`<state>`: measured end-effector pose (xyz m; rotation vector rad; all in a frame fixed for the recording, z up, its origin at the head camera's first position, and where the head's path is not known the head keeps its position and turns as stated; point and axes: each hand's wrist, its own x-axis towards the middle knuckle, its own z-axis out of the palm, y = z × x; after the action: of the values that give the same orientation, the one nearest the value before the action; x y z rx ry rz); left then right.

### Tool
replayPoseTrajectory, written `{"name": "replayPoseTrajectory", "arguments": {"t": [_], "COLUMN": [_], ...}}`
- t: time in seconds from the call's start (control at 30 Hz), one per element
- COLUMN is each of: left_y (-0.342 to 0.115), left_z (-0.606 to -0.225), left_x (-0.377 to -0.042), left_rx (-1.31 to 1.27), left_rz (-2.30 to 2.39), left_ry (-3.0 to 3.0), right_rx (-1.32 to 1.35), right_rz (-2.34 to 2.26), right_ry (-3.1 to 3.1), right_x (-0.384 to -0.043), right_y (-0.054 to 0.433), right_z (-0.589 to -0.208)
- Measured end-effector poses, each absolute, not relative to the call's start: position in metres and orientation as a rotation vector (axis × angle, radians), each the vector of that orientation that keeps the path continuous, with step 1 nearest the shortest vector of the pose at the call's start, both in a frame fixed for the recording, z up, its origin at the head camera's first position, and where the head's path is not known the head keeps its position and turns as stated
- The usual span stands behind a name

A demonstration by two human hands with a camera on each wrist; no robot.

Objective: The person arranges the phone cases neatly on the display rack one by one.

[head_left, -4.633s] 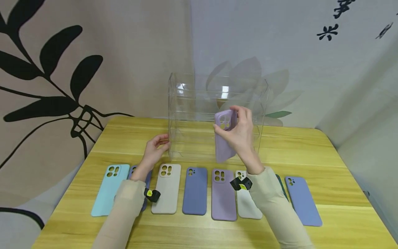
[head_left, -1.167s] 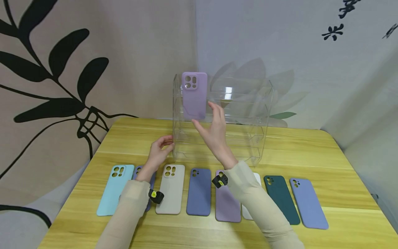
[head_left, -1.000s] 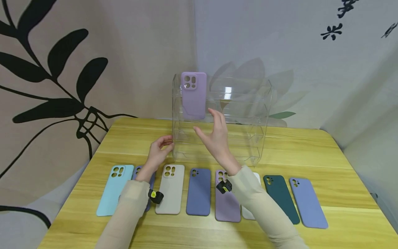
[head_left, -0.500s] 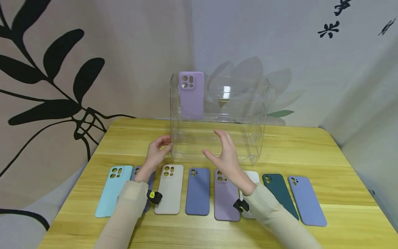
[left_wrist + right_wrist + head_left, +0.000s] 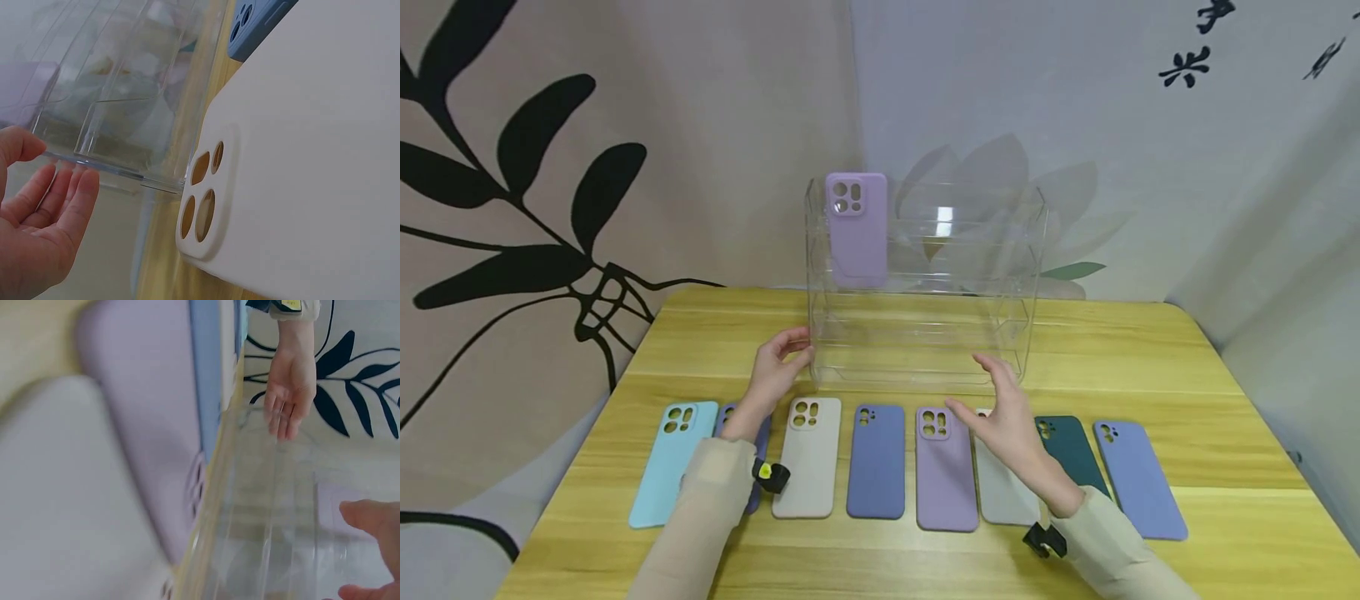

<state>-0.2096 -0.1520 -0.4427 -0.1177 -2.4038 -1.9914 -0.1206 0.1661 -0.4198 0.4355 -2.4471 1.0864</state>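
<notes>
An empty, spread right hand (image 5: pixel 1011 425) hovers nearest the white case (image 5: pixel 1004 497), whose length points toward the clear rack (image 5: pixel 925 293) the left hand (image 5: pixel 773 368) pinches.

Head view softly, evenly lit; white glare upper centre on the clear rack (image 5: pixel 927 293); right wrist view's pale case (image 5: pixel 69 494), left, seemingly out of focus.

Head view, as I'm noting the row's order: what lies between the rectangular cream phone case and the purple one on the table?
One rectangular slate-blue phone case, with bare wood-grain tabletop either side; the head view shows it.
</notes>
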Motion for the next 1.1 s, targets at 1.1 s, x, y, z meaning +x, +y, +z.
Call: {"name": "replayPoseTrajectory", "arguments": {"t": [1.1], "left_y": [-0.153], "left_z": [-0.444], "left_x": [-0.210], "left_rx": [-0.114], "left_rz": [-1.997], "left_ry": [-2.411], "right_rx": [-0.046], "right_rz": [0.771], "right_ry": [-2.629], "right_x": [-0.067], "right_y": [0.320], "right_z": [-0.459]}}
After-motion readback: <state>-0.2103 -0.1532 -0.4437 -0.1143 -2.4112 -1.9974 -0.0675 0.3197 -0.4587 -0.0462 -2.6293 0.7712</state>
